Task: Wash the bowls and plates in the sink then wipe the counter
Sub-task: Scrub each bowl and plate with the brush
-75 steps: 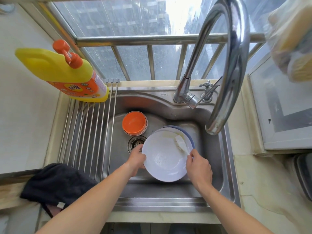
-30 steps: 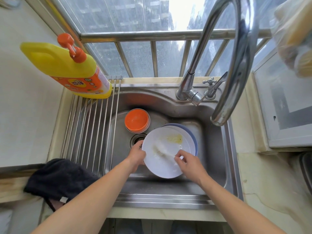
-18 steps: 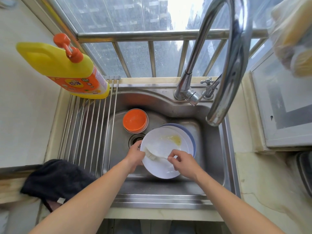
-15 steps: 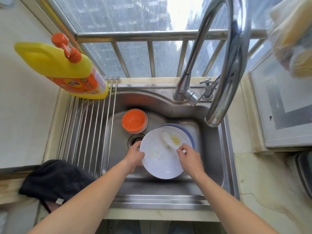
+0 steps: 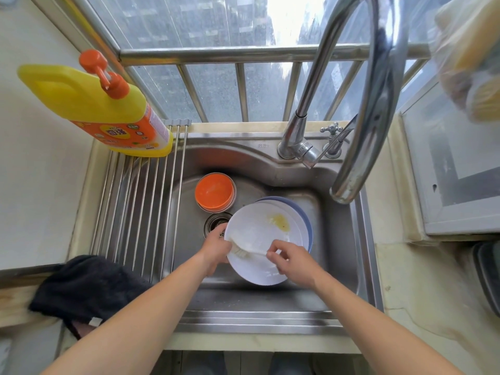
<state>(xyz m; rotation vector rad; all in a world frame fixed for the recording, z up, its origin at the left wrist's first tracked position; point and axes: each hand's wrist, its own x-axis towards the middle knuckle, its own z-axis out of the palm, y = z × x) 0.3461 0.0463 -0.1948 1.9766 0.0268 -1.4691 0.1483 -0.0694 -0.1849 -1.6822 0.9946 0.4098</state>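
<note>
Head view: left hand point(image 5: 216, 249) holds the round white plate point(image 5: 266, 242) at nine o'clock; right hand point(image 5: 293, 259) pinches the white brush point(image 5: 247, 247). Wet plates likely slip and break; hold the rim.

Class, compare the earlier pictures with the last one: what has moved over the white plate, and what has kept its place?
The right hand has swept the white brush from the plate's far right edge across to its near left side, baring a yellow smear. The left hand still grips the white plate by its left rim. The orange bowl stayed put.
</note>
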